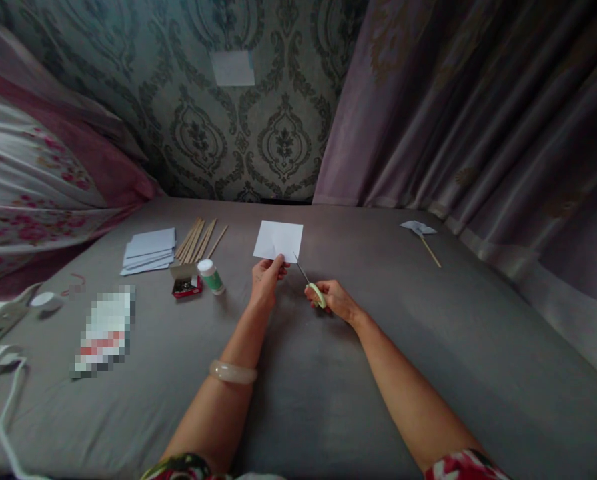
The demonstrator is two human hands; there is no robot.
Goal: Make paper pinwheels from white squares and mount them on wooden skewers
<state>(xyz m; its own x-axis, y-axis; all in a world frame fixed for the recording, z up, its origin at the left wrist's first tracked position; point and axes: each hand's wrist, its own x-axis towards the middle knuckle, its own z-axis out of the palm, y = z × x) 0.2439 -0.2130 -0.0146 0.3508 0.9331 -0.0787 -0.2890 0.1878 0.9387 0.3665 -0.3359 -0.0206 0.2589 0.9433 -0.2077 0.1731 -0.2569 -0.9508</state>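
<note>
The paper sheet (279,239) is white; the scissors (303,272) have a pale yellow-green handle (321,295). Near the far right corner of the plain grey cloth (358,240), the folded paper shape (418,228) is white, its stick (432,253) tan. Dark medallions (284,143) pattern the grey-green wallpaper (241,172).

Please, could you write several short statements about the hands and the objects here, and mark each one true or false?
1. The left hand holds a white sheet. True.
2. The scissors are in the left hand. False: the right hand holds them.
3. A bottle stands beside an open red box. True.
4. The bracelet is on the right arm. False: it is on the left arm.
5. The paper stack lies left of the wooden sticks in the picture. True.
6. The folded paper on a stick lies beside the bottle. False: it lies apart, far to the right.
</note>
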